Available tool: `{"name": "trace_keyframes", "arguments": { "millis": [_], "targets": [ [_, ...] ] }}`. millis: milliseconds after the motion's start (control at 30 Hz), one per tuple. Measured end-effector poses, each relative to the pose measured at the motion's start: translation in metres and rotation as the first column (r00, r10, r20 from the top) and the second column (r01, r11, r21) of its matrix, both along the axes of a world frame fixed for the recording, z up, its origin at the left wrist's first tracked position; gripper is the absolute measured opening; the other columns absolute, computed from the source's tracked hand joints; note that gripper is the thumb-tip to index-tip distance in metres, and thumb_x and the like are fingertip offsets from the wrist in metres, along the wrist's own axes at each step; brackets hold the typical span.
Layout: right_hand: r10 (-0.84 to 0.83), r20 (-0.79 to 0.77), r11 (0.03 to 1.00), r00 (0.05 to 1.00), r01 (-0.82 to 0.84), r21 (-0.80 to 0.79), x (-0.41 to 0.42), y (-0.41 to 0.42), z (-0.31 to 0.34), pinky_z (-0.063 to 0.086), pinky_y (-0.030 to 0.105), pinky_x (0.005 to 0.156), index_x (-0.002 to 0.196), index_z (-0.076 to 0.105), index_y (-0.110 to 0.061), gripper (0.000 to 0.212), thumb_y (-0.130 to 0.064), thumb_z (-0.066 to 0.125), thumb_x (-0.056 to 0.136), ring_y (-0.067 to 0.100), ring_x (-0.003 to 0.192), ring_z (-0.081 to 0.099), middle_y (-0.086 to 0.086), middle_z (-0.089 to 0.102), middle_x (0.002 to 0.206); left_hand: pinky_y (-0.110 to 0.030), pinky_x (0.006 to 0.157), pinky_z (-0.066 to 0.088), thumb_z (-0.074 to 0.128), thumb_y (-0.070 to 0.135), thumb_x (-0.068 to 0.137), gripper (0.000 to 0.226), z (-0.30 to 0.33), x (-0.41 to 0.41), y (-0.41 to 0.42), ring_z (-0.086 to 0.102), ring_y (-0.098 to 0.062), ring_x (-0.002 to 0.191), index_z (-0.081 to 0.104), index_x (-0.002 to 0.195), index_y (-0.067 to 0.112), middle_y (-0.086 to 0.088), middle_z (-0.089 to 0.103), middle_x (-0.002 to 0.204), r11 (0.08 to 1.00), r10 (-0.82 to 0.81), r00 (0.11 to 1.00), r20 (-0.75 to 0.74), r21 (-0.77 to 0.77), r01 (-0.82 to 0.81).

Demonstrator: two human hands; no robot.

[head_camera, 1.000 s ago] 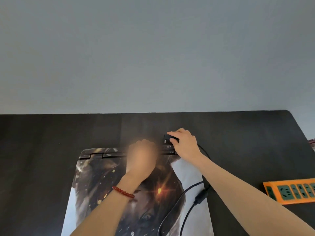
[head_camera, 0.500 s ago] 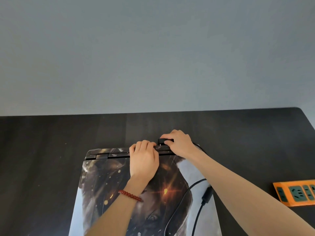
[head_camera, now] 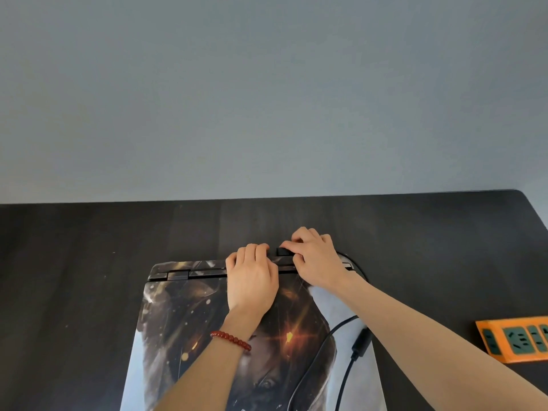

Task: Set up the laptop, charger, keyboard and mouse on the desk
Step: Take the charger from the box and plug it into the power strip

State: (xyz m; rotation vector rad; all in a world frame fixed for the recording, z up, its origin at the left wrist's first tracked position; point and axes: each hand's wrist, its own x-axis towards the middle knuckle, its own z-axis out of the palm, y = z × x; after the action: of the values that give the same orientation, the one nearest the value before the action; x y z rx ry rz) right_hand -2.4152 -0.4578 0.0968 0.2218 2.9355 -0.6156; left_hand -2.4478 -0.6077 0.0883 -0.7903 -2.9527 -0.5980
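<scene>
Laptop [head_camera: 207, 336] lies closed on the dark tabletop [head_camera: 74, 262] in front of me, its lid covered in a printed picture skin, hinge edge turned away from me. My left hand [head_camera: 252, 280] rests on the far part of the lid, fingers curled over the rear edge at the hinge, gripping it. My right hand [head_camera: 317, 259] is just beside it, to the right, thumb and fingers pinching a small black charger plug [head_camera: 283, 251] held right at the laptop's back edge; I cannot tell whether it is seated in a port. From there a black charger cable [head_camera: 323, 348] loops round the right rear corner and runs back across the lid toward me, with a thicker black barrel on the strand beside it. A red bead bracelet [head_camera: 231, 341] sits on my left wrist. Well apart on the right, an orange power strip [head_camera: 516, 339] lies flat on the tabletop, partly cut off by the frame edge
</scene>
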Motion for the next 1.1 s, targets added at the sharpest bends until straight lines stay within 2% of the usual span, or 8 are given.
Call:
{"name": "trace_keyframes", "arguments": {
  "millis": [200,267,400,533,667,800,967,1100],
  "targets": [
    [0.106,0.168,0.987,0.980,-0.124,0.102,0.004,0.005,0.020,0.014,0.052,0.111,0.139,0.035,-0.026,0.049,-0.013,0.039,0.092,0.019,0.135,0.025,0.000,0.035,0.142,-0.044,0.100,0.038,0.050,0.014,0.088,0.028,0.006,-0.003,0.001,0.056,-0.026,0.108,0.057,0.114,0.007,-0.010,0.062,0.113,0.999,-0.031,0.999,0.039,0.009,0.031],
    [-0.009,0.094,1.000,0.996,0.009,0.004,0.020,0.004,0.039,0.012,0.056,0.113,0.143,0.027,-0.022,0.052,-0.012,0.037,0.093,0.019,0.138,0.022,0.000,0.031,0.147,-0.045,0.109,0.028,0.048,0.014,0.090,0.032,0.018,0.001,-0.005,0.046,-0.026,0.122,0.052,0.121,0.007,-0.011,0.053,0.126,0.997,-0.048,0.990,0.134,0.071,0.038],
    [-0.423,-0.218,0.876,0.880,0.335,-0.346,0.087,-0.002,0.080,0.036,0.033,0.103,0.135,0.042,-0.012,0.043,-0.006,0.039,0.093,0.020,0.122,0.045,0.008,0.048,0.133,-0.045,0.102,0.040,0.054,0.012,0.087,0.031,0.047,0.049,-0.041,0.046,-0.026,0.120,0.054,0.118,0.007,-0.012,0.049,0.128,0.954,-0.087,0.957,0.276,0.300,0.000],
    [-0.407,-0.235,0.859,0.882,0.283,-0.426,0.193,-0.036,0.107,0.041,0.018,0.084,0.128,0.049,-0.016,0.037,-0.006,0.045,0.092,0.005,0.100,0.050,-0.003,0.051,0.113,-0.030,0.085,0.047,0.058,0.011,0.085,0.025,0.069,0.131,-0.098,0.054,-0.021,0.102,0.057,0.111,0.009,-0.006,0.055,0.114,0.932,-0.121,0.937,0.327,0.363,-0.007],
    [-0.208,-0.161,0.915,0.965,0.133,-0.382,0.288,-0.081,0.110,0.046,0.028,0.090,0.122,0.053,-0.018,0.032,-0.021,0.047,0.091,0.002,0.102,0.051,-0.010,0.053,0.113,-0.031,0.085,0.048,0.059,0.015,0.085,0.028,0.070,0.205,-0.151,0.054,-0.016,0.102,0.057,0.113,0.013,-0.002,0.058,0.113,0.954,-0.194,0.877,0.440,0.295,0.063],
    [0.065,-0.026,0.979,0.998,-0.069,-0.192,0.343,-0.108,0.100,0.040,0.030,0.100,0.131,0.047,-0.021,0.046,-0.037,0.049,0.088,0.012,0.123,0.043,-0.002,0.044,0.139,-0.033,0.095,0.042,0.058,0.009,0.082,0.036,0.055,0.250,-0.188,0.050,-0.018,0.111,0.056,0.118,0.015,0.000,0.058,0.117,0.950,-0.309,0.755,0.579,0.149,0.275],
    [-0.012,0.114,1.000,0.993,0.014,-0.018,0.381,-0.121,0.085,0.029,0.035,0.110,0.146,0.017,-0.025,0.061,-0.031,0.047,0.093,0.017,0.140,0.023,-0.002,0.015,0.156,-0.034,0.099,0.035,0.060,0.057,0.071,0.062,0.038,0.287,-0.209,0.033,-0.014,0.118,0.046,0.124,0.029,0.008,0.041,0.124,0.752,-0.431,0.671,0.603,-0.171,0.637],
    [-0.068,-0.043,0.998,0.997,0.068,-0.002,0.404,-0.133,0.088,0.029,0.039,0.107,0.134,0.046,-0.023,0.046,-0.022,0.055,0.089,0.022,0.136,0.032,0.007,0.031,0.150,-0.027,0.090,0.039,0.059,0.029,0.084,0.029,0.036,0.285,-0.205,0.037,-0.017,0.114,0.056,0.113,0.024,0.002,0.044,0.120,0.660,-0.513,0.643,0.570,-0.218,0.719]
  ]
}}
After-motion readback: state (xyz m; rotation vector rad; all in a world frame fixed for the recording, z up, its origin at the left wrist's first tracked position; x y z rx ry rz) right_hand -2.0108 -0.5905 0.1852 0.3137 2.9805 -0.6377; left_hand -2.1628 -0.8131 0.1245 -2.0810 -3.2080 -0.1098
